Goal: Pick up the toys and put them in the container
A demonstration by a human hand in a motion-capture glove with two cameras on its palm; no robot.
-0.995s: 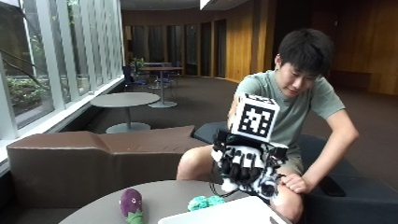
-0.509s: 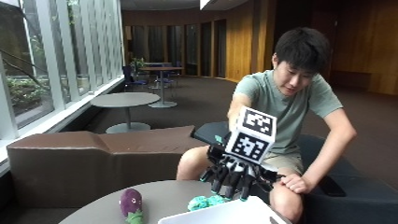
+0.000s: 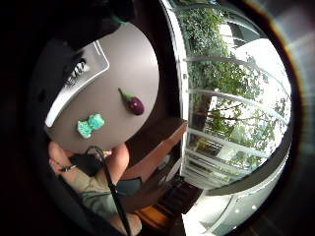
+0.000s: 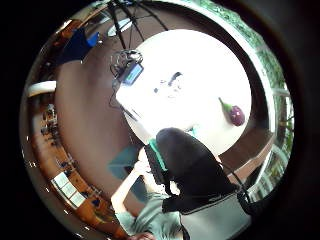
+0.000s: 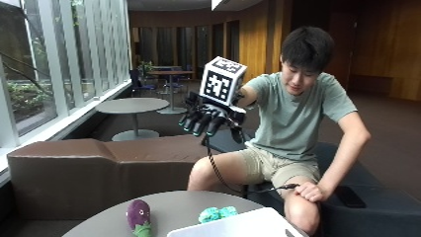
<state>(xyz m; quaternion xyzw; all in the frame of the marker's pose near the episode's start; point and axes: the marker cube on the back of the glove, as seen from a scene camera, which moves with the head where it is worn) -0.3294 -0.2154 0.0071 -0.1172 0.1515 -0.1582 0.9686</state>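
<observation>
Hand [image 5: 209, 117] above purple eggplant toy [image 5: 139, 214]

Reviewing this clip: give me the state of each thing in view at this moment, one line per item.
Gloved right hand: raised high above the table, fingers hanging relaxed, no grip on anything.
Eggplant toy: upright on the table, outside the container.
Teal toy: lying on the table beside the container, untouched.
Container: on the table, open-topped.
Bare hand: rests on the person's knee.

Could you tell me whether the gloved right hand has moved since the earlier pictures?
Yes. The gloved right hand has risen from just above the round table to shoulder height, well clear of the turquoise toy.
</observation>
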